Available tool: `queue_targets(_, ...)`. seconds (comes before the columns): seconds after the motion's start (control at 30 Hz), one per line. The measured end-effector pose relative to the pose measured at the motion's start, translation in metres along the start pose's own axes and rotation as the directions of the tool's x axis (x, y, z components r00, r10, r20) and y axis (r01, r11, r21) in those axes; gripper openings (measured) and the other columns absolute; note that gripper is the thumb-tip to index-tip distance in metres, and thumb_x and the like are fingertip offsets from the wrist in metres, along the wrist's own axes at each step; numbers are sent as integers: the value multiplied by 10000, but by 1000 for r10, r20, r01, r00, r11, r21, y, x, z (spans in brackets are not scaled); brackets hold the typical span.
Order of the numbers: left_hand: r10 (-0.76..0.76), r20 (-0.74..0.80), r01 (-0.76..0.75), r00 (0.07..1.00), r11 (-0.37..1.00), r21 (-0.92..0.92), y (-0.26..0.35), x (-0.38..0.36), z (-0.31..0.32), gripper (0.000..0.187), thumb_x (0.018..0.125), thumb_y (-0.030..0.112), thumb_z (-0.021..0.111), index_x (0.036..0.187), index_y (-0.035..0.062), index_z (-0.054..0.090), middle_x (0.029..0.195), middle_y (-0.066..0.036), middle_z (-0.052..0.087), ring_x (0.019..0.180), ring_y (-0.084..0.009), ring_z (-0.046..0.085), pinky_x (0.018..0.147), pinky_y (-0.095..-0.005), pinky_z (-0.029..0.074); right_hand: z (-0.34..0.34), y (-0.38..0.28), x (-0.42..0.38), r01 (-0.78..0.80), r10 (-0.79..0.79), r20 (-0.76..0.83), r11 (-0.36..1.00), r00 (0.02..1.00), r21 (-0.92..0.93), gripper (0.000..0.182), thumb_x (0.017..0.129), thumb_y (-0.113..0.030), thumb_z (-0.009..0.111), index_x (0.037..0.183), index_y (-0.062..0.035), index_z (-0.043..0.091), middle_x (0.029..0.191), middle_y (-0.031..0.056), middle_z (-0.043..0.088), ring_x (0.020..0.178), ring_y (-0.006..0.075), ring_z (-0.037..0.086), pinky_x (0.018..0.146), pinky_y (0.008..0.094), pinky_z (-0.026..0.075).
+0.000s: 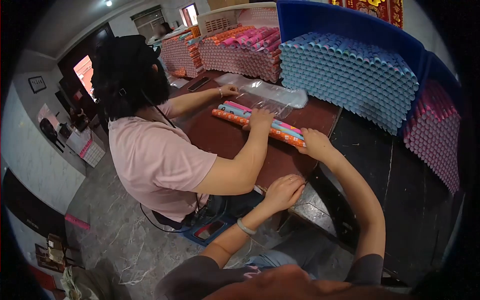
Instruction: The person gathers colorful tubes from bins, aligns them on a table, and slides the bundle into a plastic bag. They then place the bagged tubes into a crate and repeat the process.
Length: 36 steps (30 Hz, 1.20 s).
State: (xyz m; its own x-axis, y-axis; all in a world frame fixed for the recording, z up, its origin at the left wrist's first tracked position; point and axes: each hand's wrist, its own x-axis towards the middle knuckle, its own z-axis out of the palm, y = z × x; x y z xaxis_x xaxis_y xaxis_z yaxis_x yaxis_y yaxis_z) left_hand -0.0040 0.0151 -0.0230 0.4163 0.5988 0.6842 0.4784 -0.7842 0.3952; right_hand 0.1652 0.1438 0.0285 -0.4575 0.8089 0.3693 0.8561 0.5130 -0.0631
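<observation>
A bundle of patterned paper rolls [286, 133], in orange, light blue and pink, lies on the brown table. My right hand [317, 144] grips the bundle's near right end, fingers bent round it. Close to the table's front corner, my left hand [285, 192] rests with loosely bent fingers and nothing visible in it; a pale bangle is on that wrist. A co-worker's hand [260, 119] presses on the middle of the same bundle. The co-worker's other hand [229, 90] touches clear plastic bags [267, 97] behind the rolls.
Stacked blue rolls [350, 75] fill a blue bin [330, 17]. Pink rolls [435, 135] are piled at right, more pink and orange rolls [240, 50] at the back. A phone [199, 84] lies on the table [220, 150]. The co-worker [155, 150] sits at my left.
</observation>
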Motion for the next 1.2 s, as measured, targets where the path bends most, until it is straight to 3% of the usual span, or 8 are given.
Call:
queue_targets(0.1,-34,-73,31,997,998,-47,-1,3,-8,133,856,136,609,901,11,623,910,-147,647,904,-335,619,808,-417,503,-19,14,-33,-8,8,34,1000,999,1,495,748,-317,750,1068,-12,527,993,181,632,929,344,636,799,428,524)
queue_targets(0.23,-381,-21,380,924,913,150,-43,-8,-12,537,919,267,585,1329,-52,445,1382,-264,436,1317,-394,386,1106,-422,302,-35,33,-83,-127,126,96,992,987,8,519,760,-311,741,1128,-17,523,1048,175,625,986,350,614,829,421,510)
queue_targets(0.33,-210,8,205,978,962,179,-57,13,-29,710,944,368,529,1444,-67,276,1501,-273,247,1418,-374,216,1177,-397,134,-42,37,-114,-115,113,87,993,990,27,593,762,-310,739,1212,3,514,1049,173,611,992,342,606,828,415,511)
queue_targets(0.47,-250,252,164,935,934,317,-63,41,-31,816,832,417,679,1406,-52,336,1462,-267,310,1379,-400,281,1153,-446,213,-48,41,-150,-83,83,-11,997,996,2,597,751,-298,745,1210,7,516,1011,156,610,954,328,612,802,401,517)
queue_targets(0.57,104,238,-175,966,938,298,-53,59,-35,994,683,512,768,1426,7,343,1434,-219,381,1336,-401,353,1099,-476,319,-60,49,-179,-78,79,19,997,997,-15,603,745,-292,753,1218,-1,517,993,149,609,940,327,612,796,401,518)
queue_targets(0.77,179,545,-324,819,928,182,-60,97,-23,1236,522,673,787,1443,-6,319,1452,-224,385,1370,-396,322,1152,-524,211,-93,54,-231,-77,73,95,996,993,42,609,735,-284,762,1227,-20,520,988,155,607,930,329,610,797,403,516)
queue_targets(0.93,180,551,-307,815,940,148,-60,94,-27,953,597,594,784,1237,-54,503,1190,-221,545,1148,-378,516,979,-415,432,-114,62,-257,-129,122,151,991,981,38,627,732,-291,764,1239,-14,521,1020,166,609,952,333,604,819,410,508)
queue_targets(1.2,60,694,-218,717,965,142,-45,92,-46,703,626,273,738,1213,-43,515,1227,-221,514,1154,-382,506,991,-422,431,-106,54,-263,-57,49,72,992,996,114,617,727,-306,763,1222,-17,535,1023,169,607,948,346,601,825,422,499)
